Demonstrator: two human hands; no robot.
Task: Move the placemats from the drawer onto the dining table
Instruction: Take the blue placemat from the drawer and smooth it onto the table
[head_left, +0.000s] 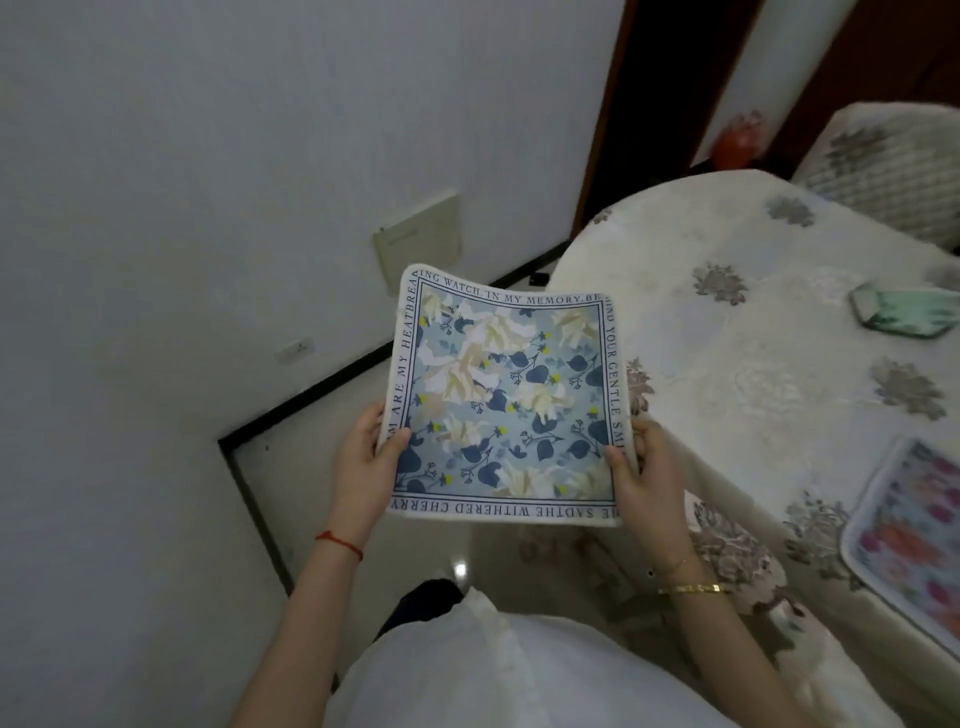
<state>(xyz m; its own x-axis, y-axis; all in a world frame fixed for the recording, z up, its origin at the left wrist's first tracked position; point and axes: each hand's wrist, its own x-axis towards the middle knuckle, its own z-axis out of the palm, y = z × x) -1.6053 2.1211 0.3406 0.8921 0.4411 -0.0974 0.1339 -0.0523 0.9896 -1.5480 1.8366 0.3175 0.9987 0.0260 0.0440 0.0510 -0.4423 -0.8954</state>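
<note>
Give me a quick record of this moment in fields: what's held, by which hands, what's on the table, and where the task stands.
held item: blue floral placemat, in the air left of the table
left hand: grips its left edge
right hand: grips its right edge
dining table: covered with a cream flowered cloth
already on table: pink floral placemat, at the right; green object, further back
task state: blue placemat not yet laid down

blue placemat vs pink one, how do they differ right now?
The blue floral placemat is held in the air by the left hand and right hand; the pink floral placemat lies flat on the dining table. The blue one has a text border and is fully visible; the pink one is cut off and blurred. Both are floral with rounded corners.
</note>
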